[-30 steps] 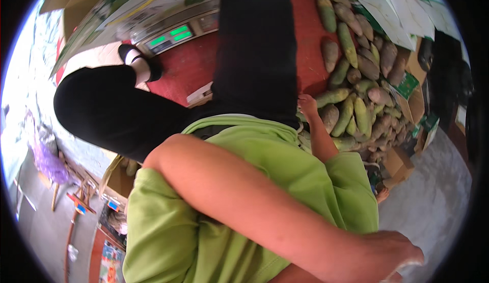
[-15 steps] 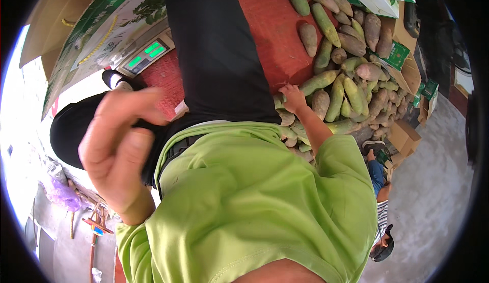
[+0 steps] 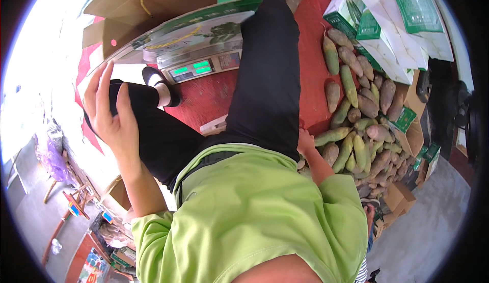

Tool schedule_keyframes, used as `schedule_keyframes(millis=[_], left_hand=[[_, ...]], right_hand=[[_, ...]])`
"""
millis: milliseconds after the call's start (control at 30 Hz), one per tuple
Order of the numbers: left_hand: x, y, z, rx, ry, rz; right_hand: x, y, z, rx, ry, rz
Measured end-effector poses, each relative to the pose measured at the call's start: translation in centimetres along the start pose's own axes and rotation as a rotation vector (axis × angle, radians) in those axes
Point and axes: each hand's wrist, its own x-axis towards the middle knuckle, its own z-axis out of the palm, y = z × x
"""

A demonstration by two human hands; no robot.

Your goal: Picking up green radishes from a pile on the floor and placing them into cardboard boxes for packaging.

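My left hand (image 3: 109, 115) is raised at the left with its fingers spread and nothing in it, in front of my black-trousered knee. My right hand (image 3: 305, 141) reaches down past my green shirt (image 3: 254, 217) to the near edge of a pile of long green-brown tubers (image 3: 356, 125) on the red floor (image 3: 310, 54). It touches the pile, but its fingers are hidden, so I cannot tell whether it grips one. My right leg stretches toward a weighing scale (image 3: 201, 66) with green lit displays.
Flattened cardboard boxes (image 3: 147, 3) lie behind the scale. Green-and-white cartons (image 3: 397, 23) are stacked at the upper right, beyond the tubers. Small brown boxes (image 3: 400, 196) sit at the right edge of the pile. Clutter and a wooden stool (image 3: 76, 201) stand at the lower left.
My left hand has moved away from the camera, up and to the left, and opened its fingers. My right hand stays at the tuber pile. The view has tilted toward the scale.
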Motion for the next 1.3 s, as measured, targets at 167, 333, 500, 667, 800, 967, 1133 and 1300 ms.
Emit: schedule_keyframes(millis=[167,333,500,667,800,967,1133,1300], left_hand=[[2.6,-2.4,2.7,0.109,-0.052,0.107],[0.8,-2.9,3.6,0.118,-0.088,0.137],[-0.6,-3.0,3.8,0.050,-0.098,0.116],[-0.7,-3.1,4.3,0.037,-0.090,0.090],[-0.8,-3.3,4.7,0.022,-0.069,0.084],[-1.0,-3.6,4.8,0.014,-0.065,0.083],[-0.9,-3.4,4.9,0.009,-0.050,0.091],[-1.0,-3.5,5.0,0.025,-0.048,0.092]], right_hand=[[4.5,5.6,0.4,0.680,0.368,0.072],[4.1,2.7,-12.9,1.279,0.555,-0.060],[0.5,-4.2,-29.3,1.229,0.886,-0.280],[-2.2,-11.3,-40.6,1.254,0.969,-0.737],[-2.8,-18.7,-46.2,1.187,0.795,-1.100],[-0.9,-29.0,-46.6,1.084,0.435,-1.085],[6.1,-33.2,-43.8,0.442,0.355,-0.923],[7.6,-33.6,-42.3,0.048,0.342,-0.836]])
